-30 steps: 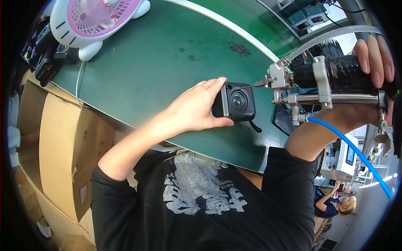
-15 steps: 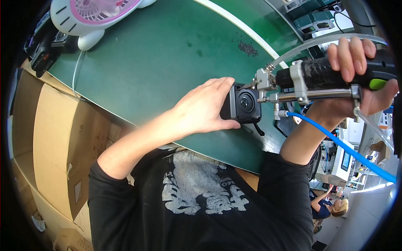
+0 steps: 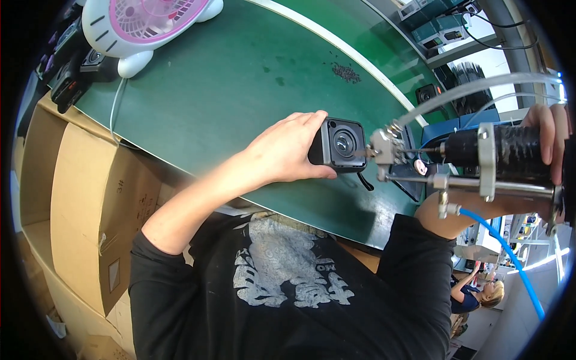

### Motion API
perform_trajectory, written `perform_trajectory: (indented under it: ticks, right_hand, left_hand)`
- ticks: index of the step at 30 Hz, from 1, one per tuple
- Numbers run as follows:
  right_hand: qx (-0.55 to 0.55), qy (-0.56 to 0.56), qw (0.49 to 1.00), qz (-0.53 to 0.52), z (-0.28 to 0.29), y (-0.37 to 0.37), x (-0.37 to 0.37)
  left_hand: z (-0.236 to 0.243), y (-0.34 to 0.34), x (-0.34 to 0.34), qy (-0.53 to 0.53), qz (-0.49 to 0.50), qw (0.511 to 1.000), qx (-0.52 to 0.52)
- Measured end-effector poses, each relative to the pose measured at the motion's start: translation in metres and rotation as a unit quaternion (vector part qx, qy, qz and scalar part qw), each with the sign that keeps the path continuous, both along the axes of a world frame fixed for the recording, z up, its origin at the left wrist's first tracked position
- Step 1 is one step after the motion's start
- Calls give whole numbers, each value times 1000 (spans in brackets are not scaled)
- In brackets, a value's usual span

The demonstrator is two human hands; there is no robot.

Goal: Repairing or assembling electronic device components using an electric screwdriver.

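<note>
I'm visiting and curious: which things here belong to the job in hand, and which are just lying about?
In the job:
black lens device, in the left hand
handheld tool, in the right hand
blue hose, attached to the tool

Apparently lying about:
pink-and-white fan
cardboard box
tiny dark pieces, purpose unclear

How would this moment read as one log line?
left hand: holds black boxy device | right hand: grips black tool | blue hose: joined to tool
</note>
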State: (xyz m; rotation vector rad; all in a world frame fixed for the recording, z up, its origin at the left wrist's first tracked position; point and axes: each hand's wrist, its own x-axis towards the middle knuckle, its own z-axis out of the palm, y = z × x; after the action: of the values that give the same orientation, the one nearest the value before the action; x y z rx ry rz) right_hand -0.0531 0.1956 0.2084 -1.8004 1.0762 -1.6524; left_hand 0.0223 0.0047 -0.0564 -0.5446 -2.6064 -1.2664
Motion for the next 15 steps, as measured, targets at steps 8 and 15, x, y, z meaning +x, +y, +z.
perform_trajectory:
  ticks: [8,15]
  right_hand:
    - [21,-135,991,14,-33,-9,24]
    - [37,-84,992,-91,-55,-12,18]
  left_hand:
    - [3,-1,0,-4,-8,1000,2]
    - [1,-4,-5,5,-5,1000,10]
